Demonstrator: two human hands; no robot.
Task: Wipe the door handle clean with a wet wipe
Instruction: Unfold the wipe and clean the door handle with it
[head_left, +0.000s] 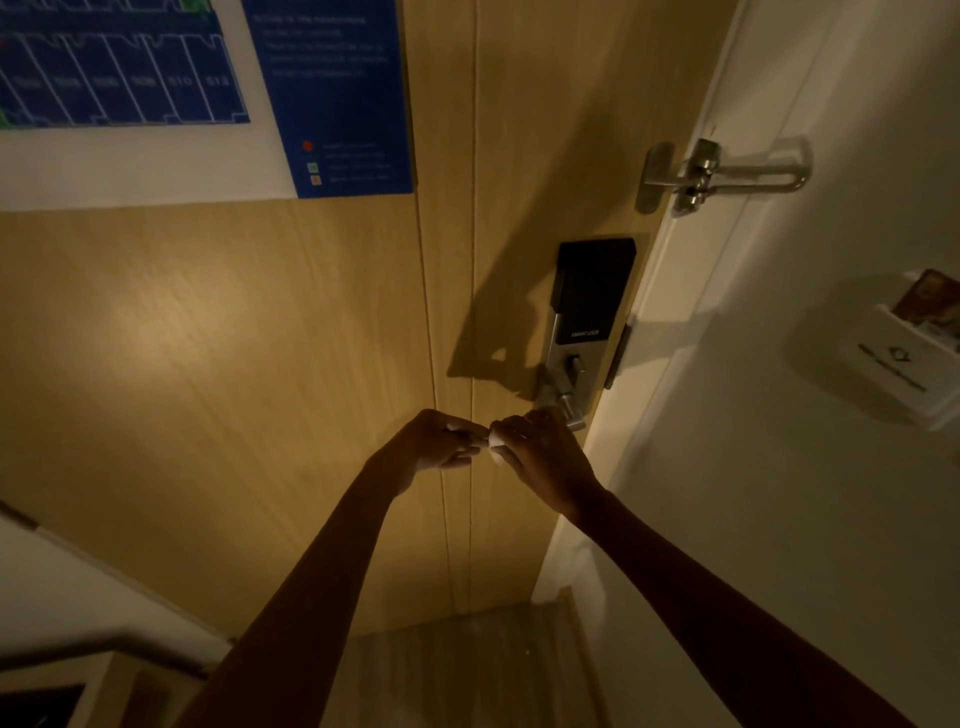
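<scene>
Just below the door handle (558, 402), both hands' fingers (465, 431) pinch a small white wet wipe (496, 442) between them.

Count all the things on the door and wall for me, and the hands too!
Hands: 2, left hand and right hand
Wet wipe: 1
Door handle: 1
Smart lock: 1
Swing latch: 1
Blue poster: 1
Key card holder: 1
Total: 8
</scene>
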